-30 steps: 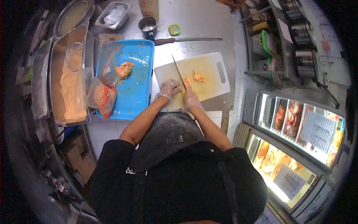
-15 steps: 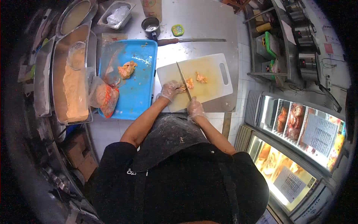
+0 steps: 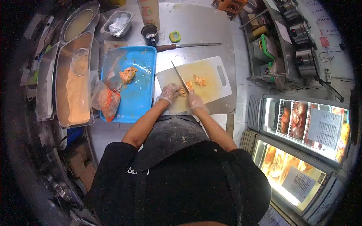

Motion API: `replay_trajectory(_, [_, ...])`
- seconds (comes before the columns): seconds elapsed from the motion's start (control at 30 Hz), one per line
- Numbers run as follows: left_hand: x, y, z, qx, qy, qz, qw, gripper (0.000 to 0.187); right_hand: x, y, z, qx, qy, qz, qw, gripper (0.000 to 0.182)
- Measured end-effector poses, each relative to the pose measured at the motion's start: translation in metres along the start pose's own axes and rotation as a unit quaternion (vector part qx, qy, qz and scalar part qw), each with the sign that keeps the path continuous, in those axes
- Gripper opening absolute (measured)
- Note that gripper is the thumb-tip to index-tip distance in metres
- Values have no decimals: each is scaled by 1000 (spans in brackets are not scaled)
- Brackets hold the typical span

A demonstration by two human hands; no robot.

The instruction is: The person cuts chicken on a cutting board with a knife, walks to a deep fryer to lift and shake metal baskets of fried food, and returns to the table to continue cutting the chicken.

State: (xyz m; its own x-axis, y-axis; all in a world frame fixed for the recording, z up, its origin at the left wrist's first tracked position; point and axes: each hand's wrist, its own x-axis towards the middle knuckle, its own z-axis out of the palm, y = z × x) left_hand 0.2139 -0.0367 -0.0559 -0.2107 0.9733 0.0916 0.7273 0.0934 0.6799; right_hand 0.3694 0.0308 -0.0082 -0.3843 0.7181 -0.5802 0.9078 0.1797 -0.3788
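My right hand (image 3: pixel 195 101), in a clear plastic glove, grips a kitchen knife (image 3: pixel 178 75) whose blade slants up and left across the white cutting board (image 3: pixel 209 67). My gloved left hand (image 3: pixel 171 93) has its fingers curled on a piece of orange-tinted raw meat (image 3: pixel 183 91), just left of the blade. Cut meat (image 3: pixel 189 84) lies close against the blade's right side, and a separate small chunk (image 3: pixel 199 80) rests farther right. In the blue tray (image 3: pixel 141 107) to the left sits a larger lump of the same meat (image 3: pixel 128 75).
A plastic bag (image 3: pixel 106 101) lies over the tray's left edge. Farther left is a steel bin of orange powder (image 3: pixel 77 96) with a round strainer (image 3: pixel 80 62). Behind the board are a long sharpening steel (image 3: pixel 200 45), a green timer (image 3: pixel 175 36) and a metal mug (image 3: pixel 149 34).
The camera view has shifted slightly. The knife handle has come up closer to the meat, and the blade now tilts more to the left. My left hand still holds the meat.
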Motion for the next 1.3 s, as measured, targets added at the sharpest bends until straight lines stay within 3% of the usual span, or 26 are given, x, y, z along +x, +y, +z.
replay_trajectory(0.17, [2,2,-8,-30,45,14,998,20,-21,-25,-34,-31,15,-84,996,33])
replay_trajectory(0.3, [-2,15,-13,-68,62,-36,995,20,-33,-12,-18,-131,-48,-71,988,40])
replay_trajectory(0.43, [1,5,-4,-89,67,-35,993,19,-35,-11,-13,-132,-83,-43,987,35])
replay_trajectory(0.5, [1,8,-2,-74,59,-28,995,19,-26,4,2,-55,-56,2,997,31])
replay_trajectory(0.63, [6,8,-14,-26,22,-17,999,20,-23,-17,-5,-51,-67,14,996,30])
replay_trajectory(0.8, [2,11,-7,-14,-16,-27,999,19,4,-25,4,-21,-54,-19,998,27])
replay_trajectory(0.9, [4,-9,1,-56,61,45,996,19,-14,12,13,-40,-15,-101,994,30])
replay_trajectory(0.97, [6,5,-6,-7,21,-54,998,19,-22,10,11,-64,-23,-63,996,30])
replay_trajectory(1.03, [7,14,-17,-37,14,-56,998,18,-22,-6,1,-84,-32,-16,996,30])
replay_trajectory(1.1, [3,22,-25,35,21,36,998,20,-8,-32,-14,-18,-25,-68,997,25])
replay_trajectory(1.13, [-1,21,-26,39,21,39,998,20,-3,-33,-11,-14,-23,-70,997,25])
replay_trajectory(1.23, [2,13,-16,-29,30,-15,999,22,20,-15,-4,-47,-33,-77,995,30])
replay_trajectory(1.3, [-1,7,-11,-28,6,-59,998,22,8,-3,-3,-41,46,-107,992,33])
